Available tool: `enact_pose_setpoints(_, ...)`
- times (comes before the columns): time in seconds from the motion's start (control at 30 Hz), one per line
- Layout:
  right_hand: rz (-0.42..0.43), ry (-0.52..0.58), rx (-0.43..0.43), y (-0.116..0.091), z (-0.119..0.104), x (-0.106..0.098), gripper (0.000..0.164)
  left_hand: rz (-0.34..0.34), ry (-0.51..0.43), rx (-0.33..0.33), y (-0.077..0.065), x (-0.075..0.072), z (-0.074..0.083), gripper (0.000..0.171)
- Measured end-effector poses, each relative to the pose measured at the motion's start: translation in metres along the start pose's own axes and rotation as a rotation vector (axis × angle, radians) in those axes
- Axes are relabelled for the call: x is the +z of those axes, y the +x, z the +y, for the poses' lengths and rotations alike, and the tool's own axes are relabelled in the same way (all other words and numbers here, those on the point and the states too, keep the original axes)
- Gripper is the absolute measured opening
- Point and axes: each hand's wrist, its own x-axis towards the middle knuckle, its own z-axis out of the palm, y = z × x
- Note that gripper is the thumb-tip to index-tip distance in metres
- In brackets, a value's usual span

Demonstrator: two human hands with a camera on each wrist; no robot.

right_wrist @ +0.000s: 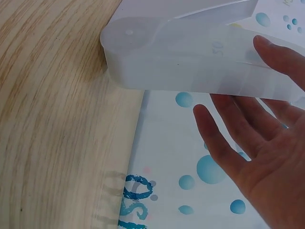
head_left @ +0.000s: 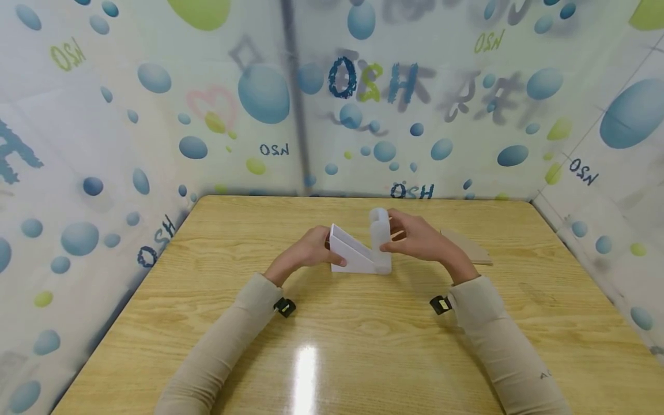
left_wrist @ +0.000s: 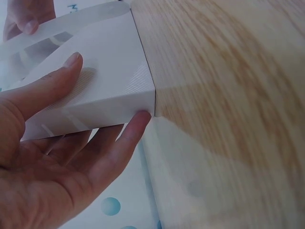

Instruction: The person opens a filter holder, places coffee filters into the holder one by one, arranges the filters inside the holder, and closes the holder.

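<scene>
A white box (head_left: 349, 256) with a slanted open top stands on the table in the head view. At its right end a frosted plastic cover (head_left: 380, 233) with a rounded end stands upright. My left hand (head_left: 313, 246) grips the box's left end, thumb on the near face; the left wrist view shows the fingers under the box's narrow wall (left_wrist: 95, 110). With thumb and fingers on opposite sides, my right hand (head_left: 417, 237) holds the cover. Close up in the right wrist view, the cover's rounded corner (right_wrist: 119, 52) overlaps the box's end.
A flat brown cardboard piece (head_left: 467, 248) lies behind my right forearm. The wooden table (head_left: 363, 334) ends against a patterned cloth wall (head_left: 321, 138) at the back. Black wrist devices (head_left: 284, 306) sit by both sleeve cuffs.
</scene>
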Motion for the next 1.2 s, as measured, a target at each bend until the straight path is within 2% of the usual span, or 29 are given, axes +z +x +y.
enact_pose_setpoints(0.47,0.009,0.001,-0.030,-0.006,0.005,-0.011,0.053,0.003,0.018,-0.005,-0.002,0.001,0.002,0.044)
enact_pose_setpoints(0.9,0.028,0.019,-0.019,-0.013,0.004,-0.023,0.067,0.001,0.009,-0.005,0.000,0.001,0.001,0.043)
enact_pose_setpoints(1.2,0.048,-0.005,-0.049,-0.017,0.005,-0.031,0.068,0.006,0.010,-0.004,-0.001,0.001,0.001,0.043)
